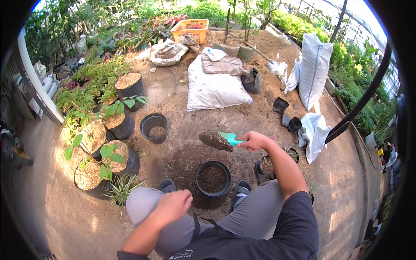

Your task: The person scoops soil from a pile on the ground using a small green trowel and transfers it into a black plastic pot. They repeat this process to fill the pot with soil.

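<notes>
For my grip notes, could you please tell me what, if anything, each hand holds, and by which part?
The right hand holds a turquoise trowel by its handle; nothing shows in the left hand, whose fingers are partly hidden.

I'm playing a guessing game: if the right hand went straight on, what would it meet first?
Likely the black pot left of the trowel, though the right hand may be high enough to pass over.

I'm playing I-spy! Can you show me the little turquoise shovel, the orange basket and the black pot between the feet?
Little turquoise shovel (pixel 233 141): head view, on its neck by the handle.
Orange basket (pixel 190 36): head view, on its front wall.
Black pot (pixel 213 193): head view, on its near side.
</notes>
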A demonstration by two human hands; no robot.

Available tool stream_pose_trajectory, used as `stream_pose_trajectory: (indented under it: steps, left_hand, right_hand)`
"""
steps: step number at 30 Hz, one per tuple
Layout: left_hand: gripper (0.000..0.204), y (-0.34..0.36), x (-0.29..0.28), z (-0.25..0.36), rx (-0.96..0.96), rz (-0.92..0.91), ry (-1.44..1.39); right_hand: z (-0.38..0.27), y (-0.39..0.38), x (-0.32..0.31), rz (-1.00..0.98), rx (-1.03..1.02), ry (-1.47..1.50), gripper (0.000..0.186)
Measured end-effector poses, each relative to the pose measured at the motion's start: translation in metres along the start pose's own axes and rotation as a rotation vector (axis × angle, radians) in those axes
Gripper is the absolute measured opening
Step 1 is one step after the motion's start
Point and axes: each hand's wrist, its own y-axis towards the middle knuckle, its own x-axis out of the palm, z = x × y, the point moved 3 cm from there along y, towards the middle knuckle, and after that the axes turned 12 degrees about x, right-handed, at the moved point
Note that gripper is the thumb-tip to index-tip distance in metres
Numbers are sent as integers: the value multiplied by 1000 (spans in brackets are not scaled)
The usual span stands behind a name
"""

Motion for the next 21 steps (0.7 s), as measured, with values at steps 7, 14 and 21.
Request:
stream_pose_trajectory:
  steps: [7, 14, 21]
  left_hand:
    - [16, 82, -78, 18, 154, 268, 74]
    - [19, 110, -21, -79, -127, 201, -37]
    - [20, 128, 6, -98, -119, 34, -55]
  right_hand:
    - [12, -67, -8, -20, 23, -13, 34]
    - [29, -76, 27, -36, -5, 128, 31]
    - [30, -83, 34, -56, 16, 81, 33]
